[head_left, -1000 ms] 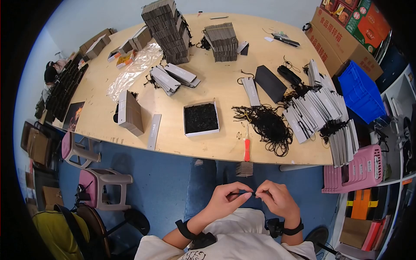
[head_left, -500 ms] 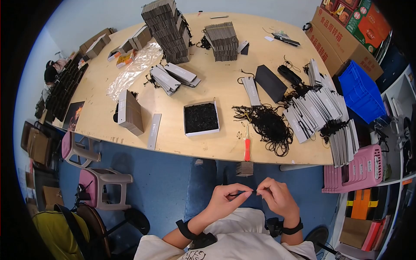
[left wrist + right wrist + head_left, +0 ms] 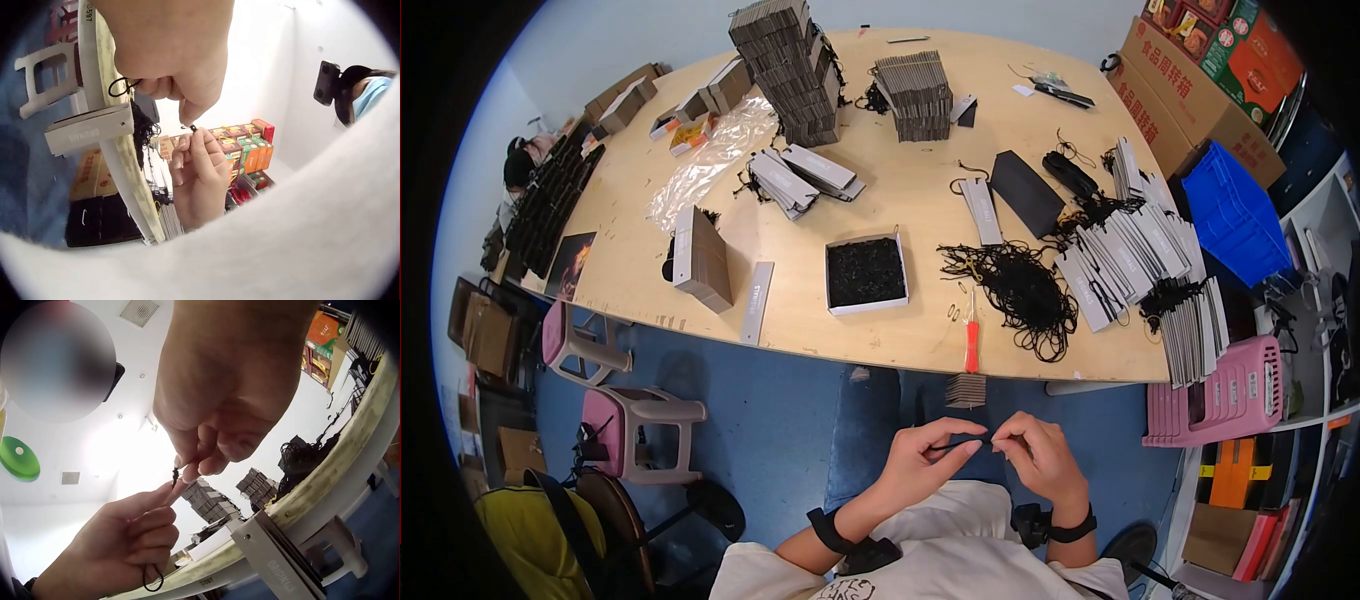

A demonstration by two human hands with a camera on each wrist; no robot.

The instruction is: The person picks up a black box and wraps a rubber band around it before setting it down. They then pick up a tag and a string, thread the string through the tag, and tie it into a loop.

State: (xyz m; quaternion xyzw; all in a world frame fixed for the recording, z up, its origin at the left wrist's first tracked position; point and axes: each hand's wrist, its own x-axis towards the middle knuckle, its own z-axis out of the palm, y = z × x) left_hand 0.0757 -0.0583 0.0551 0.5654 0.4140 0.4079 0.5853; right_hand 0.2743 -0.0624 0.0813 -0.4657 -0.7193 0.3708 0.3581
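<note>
Both hands are raised in front of the person's body, fingertips close together over a thin black cord. My left hand (image 3: pixel 925 462) pinches the cord, and a loop of it (image 3: pixel 152 579) hangs below the curled fingers in the right wrist view. From the other side my right hand (image 3: pixel 1043 462) pinches the cord's end between thumb and forefinger. A small dark knot (image 3: pixel 175 474) shows between the two sets of fingertips. Nearest to the hands, a stack of grey tags (image 3: pixel 966 390) juts at the table's front edge; its printed face appears in the left wrist view.
On the wooden table (image 3: pixel 820 330) are an open box of black bits (image 3: pixel 865 272), a red-handled tool (image 3: pixel 972 346), a tangled heap of black cords (image 3: pixel 1025 300) and fanned tags (image 3: pixel 1135 250). Tall tag stacks (image 3: pixel 790 80) stand behind. A stool (image 3: pixel 645 425) is at left.
The fingertips have drawn slightly apart, and the left forefinger has lifted a little from its thumb. The hands otherwise keep their place, and the table things stay put.
</note>
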